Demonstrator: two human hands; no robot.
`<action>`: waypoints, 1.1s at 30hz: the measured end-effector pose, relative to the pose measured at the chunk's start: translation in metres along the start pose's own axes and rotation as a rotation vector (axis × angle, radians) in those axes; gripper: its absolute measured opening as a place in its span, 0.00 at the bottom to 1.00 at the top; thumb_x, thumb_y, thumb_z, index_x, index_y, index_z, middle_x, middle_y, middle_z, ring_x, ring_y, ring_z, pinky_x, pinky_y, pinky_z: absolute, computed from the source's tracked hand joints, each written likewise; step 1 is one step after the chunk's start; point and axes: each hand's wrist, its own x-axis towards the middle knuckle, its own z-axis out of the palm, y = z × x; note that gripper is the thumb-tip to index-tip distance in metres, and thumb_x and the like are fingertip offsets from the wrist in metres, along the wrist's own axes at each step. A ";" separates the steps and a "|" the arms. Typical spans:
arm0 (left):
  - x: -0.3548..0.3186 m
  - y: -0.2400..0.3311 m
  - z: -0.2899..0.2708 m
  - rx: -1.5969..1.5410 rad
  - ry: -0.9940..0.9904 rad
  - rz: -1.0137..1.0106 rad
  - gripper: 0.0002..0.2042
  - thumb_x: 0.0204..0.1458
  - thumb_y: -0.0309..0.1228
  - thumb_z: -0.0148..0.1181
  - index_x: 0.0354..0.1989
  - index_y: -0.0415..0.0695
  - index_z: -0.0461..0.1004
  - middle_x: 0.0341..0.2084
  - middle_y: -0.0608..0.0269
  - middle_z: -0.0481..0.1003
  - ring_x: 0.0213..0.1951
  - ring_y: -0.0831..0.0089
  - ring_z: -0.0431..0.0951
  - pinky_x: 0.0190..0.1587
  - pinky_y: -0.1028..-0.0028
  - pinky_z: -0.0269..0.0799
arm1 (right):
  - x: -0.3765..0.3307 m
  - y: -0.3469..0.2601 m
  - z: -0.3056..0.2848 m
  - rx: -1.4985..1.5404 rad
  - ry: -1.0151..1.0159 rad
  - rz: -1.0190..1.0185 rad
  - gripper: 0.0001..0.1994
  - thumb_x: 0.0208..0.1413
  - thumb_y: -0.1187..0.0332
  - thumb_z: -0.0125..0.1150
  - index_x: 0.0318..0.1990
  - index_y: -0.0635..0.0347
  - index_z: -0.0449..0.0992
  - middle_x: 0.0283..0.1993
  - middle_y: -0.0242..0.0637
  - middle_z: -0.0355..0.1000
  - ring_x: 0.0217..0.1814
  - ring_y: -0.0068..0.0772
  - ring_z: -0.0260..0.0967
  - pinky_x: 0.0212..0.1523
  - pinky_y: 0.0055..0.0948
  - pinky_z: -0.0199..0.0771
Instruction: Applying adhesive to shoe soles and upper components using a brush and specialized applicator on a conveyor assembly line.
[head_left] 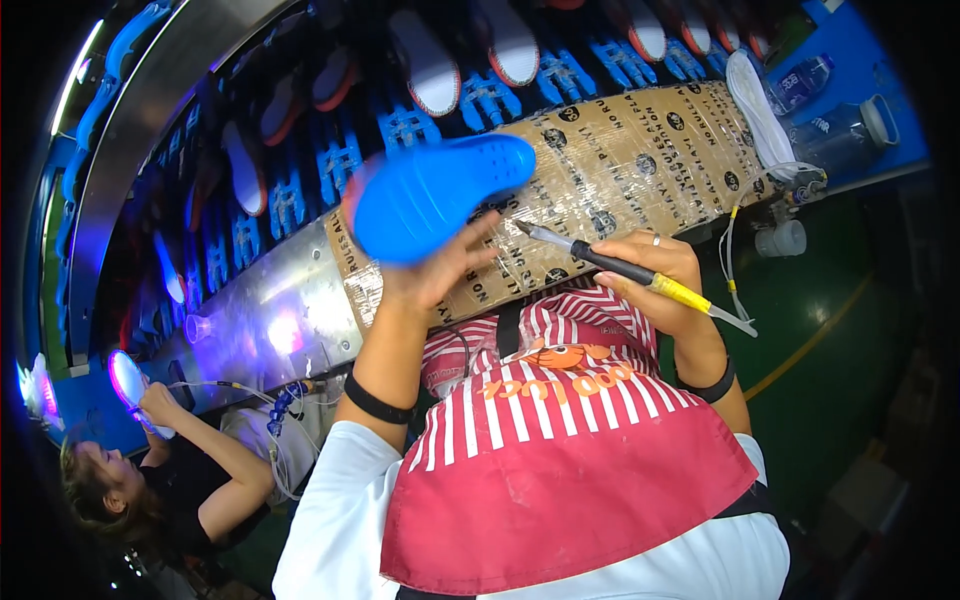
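My left hand (450,268) holds a bright blue shoe sole (430,195) up over the bench, with the fingers partly hidden beneath it. The sole is blurred; small holes dot its narrower end, and a reddish patch shows at its other end. In my right hand (655,270) is a glue brush pen (625,265) with a dark grip and a yellow section joined to a pale tube. Its dark tip points left and stops a little short of my left fingers, apart from the sole.
Printed brown cardboard (640,165) covers the bench. Behind it, blue holders (490,100) carry several white-and-red shoe parts (425,65). A long white sole (755,115), bottles (840,135) and a hose (730,240) are at right. Another person (190,480) handles a sole at left.
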 end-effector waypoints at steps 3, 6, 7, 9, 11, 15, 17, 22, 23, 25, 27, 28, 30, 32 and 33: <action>-0.014 -0.016 -0.016 -0.265 -0.031 -0.100 0.45 0.44 0.67 0.41 0.64 0.44 0.45 0.58 0.38 0.53 0.57 0.35 0.55 0.50 0.35 0.55 | -0.001 0.003 0.000 0.059 0.048 0.087 0.13 0.40 0.79 0.63 0.38 0.70 0.75 0.28 0.42 0.74 0.25 0.25 0.69 0.27 0.20 0.65; -0.023 -0.029 -0.022 -0.379 -0.059 -0.128 0.44 0.47 0.61 0.43 0.65 0.41 0.40 0.61 0.36 0.44 0.62 0.38 0.47 0.53 0.38 0.55 | -0.001 0.008 0.003 0.157 0.099 0.176 0.13 0.43 0.79 0.62 0.39 0.71 0.75 0.28 0.40 0.74 0.25 0.21 0.69 0.26 0.18 0.64; -0.024 -0.032 -0.023 -0.376 -0.062 -0.133 0.44 0.47 0.61 0.43 0.65 0.41 0.40 0.61 0.36 0.44 0.62 0.38 0.47 0.53 0.38 0.55 | -0.001 0.009 0.004 0.198 0.125 0.199 0.13 0.43 0.78 0.62 0.39 0.71 0.75 0.28 0.39 0.74 0.25 0.19 0.68 0.26 0.17 0.64; -0.024 -0.037 -0.023 -0.528 -0.060 -0.213 0.43 0.47 0.61 0.43 0.65 0.43 0.42 0.61 0.36 0.46 0.60 0.39 0.51 0.51 0.40 0.60 | 0.004 0.003 0.006 0.217 0.141 0.249 0.12 0.44 0.78 0.62 0.39 0.71 0.75 0.29 0.39 0.75 0.25 0.18 0.68 0.25 0.16 0.64; -0.018 -0.039 -0.018 -0.501 -0.044 -0.229 0.42 0.47 0.61 0.42 0.64 0.45 0.45 0.59 0.36 0.51 0.57 0.39 0.57 0.48 0.43 0.65 | 0.012 -0.007 0.006 0.233 0.163 0.298 0.12 0.44 0.78 0.62 0.39 0.70 0.75 0.29 0.39 0.75 0.26 0.16 0.68 0.25 0.15 0.65; -0.004 -0.047 0.012 -0.358 -0.027 -0.188 0.38 0.47 0.60 0.38 0.62 0.44 0.51 0.53 0.37 0.60 0.50 0.40 0.66 0.41 0.48 0.71 | 0.035 -0.027 0.003 0.090 0.101 0.119 0.10 0.41 0.75 0.63 0.34 0.65 0.77 0.26 0.39 0.74 0.24 0.24 0.71 0.25 0.22 0.68; 0.003 -0.052 0.027 -0.444 -0.115 -0.132 0.38 0.46 0.60 0.38 0.61 0.45 0.53 0.53 0.39 0.61 0.50 0.40 0.66 0.42 0.47 0.71 | 0.048 -0.029 0.005 -0.078 0.204 -0.126 0.09 0.40 0.75 0.63 0.33 0.65 0.76 0.26 0.41 0.74 0.24 0.34 0.71 0.27 0.26 0.69; 0.016 -0.060 0.062 -0.418 -0.031 -0.148 0.38 0.43 0.60 0.40 0.60 0.46 0.56 0.52 0.48 0.64 0.50 0.42 0.67 0.42 0.44 0.70 | 0.076 -0.034 -0.004 -0.578 0.434 -0.274 0.11 0.35 0.73 0.63 0.31 0.60 0.73 0.23 0.37 0.66 0.27 0.37 0.67 0.26 0.32 0.66; 0.019 -0.061 0.064 -0.413 -0.040 -0.157 0.38 0.43 0.60 0.40 0.60 0.46 0.56 0.52 0.48 0.64 0.50 0.42 0.67 0.42 0.44 0.70 | 0.079 -0.034 -0.003 -0.587 0.444 -0.273 0.11 0.35 0.73 0.63 0.31 0.60 0.73 0.23 0.37 0.66 0.27 0.37 0.67 0.26 0.32 0.66; 0.026 -0.065 0.068 -0.351 -0.332 -0.056 0.34 0.48 0.57 0.36 0.61 0.50 0.56 0.57 0.56 0.61 0.56 0.59 0.64 0.58 0.58 0.58 | 0.082 -0.032 0.000 -0.630 0.356 -0.186 0.10 0.38 0.76 0.63 0.33 0.64 0.74 0.23 0.39 0.67 0.25 0.39 0.67 0.26 0.32 0.67; 0.028 -0.067 0.070 -0.324 -0.209 -0.032 0.33 0.48 0.56 0.36 0.60 0.50 0.57 0.56 0.58 0.63 0.55 0.61 0.65 0.58 0.60 0.59 | 0.082 -0.031 0.009 -0.627 0.334 -0.220 0.11 0.37 0.75 0.63 0.33 0.64 0.73 0.23 0.39 0.67 0.26 0.40 0.67 0.26 0.33 0.68; 0.028 -0.068 0.071 -0.299 -0.080 -0.003 0.32 0.48 0.55 0.36 0.59 0.49 0.58 0.54 0.59 0.64 0.54 0.63 0.66 0.57 0.62 0.60 | 0.081 -0.030 0.014 -0.600 0.266 -0.249 0.12 0.37 0.75 0.63 0.33 0.64 0.73 0.23 0.39 0.67 0.26 0.39 0.67 0.26 0.33 0.68; 0.032 -0.070 0.070 -0.168 0.189 0.117 0.31 0.48 0.55 0.36 0.58 0.49 0.59 0.53 0.58 0.65 0.54 0.63 0.66 0.58 0.62 0.59 | 0.078 -0.029 0.018 -0.531 0.128 -0.317 0.12 0.36 0.75 0.64 0.33 0.64 0.73 0.23 0.39 0.68 0.26 0.39 0.67 0.25 0.32 0.68; 0.029 -0.068 0.056 -0.194 0.081 0.123 0.31 0.48 0.55 0.36 0.58 0.49 0.59 0.53 0.57 0.65 0.54 0.63 0.66 0.58 0.62 0.59 | 0.075 -0.027 0.021 -0.400 0.154 -0.349 0.12 0.36 0.75 0.64 0.33 0.64 0.74 0.24 0.39 0.68 0.25 0.38 0.67 0.25 0.31 0.68; 0.027 -0.066 0.051 -0.221 -0.025 0.130 0.31 0.48 0.55 0.35 0.58 0.48 0.59 0.53 0.57 0.65 0.54 0.62 0.66 0.58 0.62 0.58 | 0.074 -0.027 0.023 -0.267 0.177 -0.379 0.12 0.36 0.75 0.64 0.33 0.64 0.74 0.24 0.39 0.69 0.25 0.38 0.67 0.25 0.31 0.68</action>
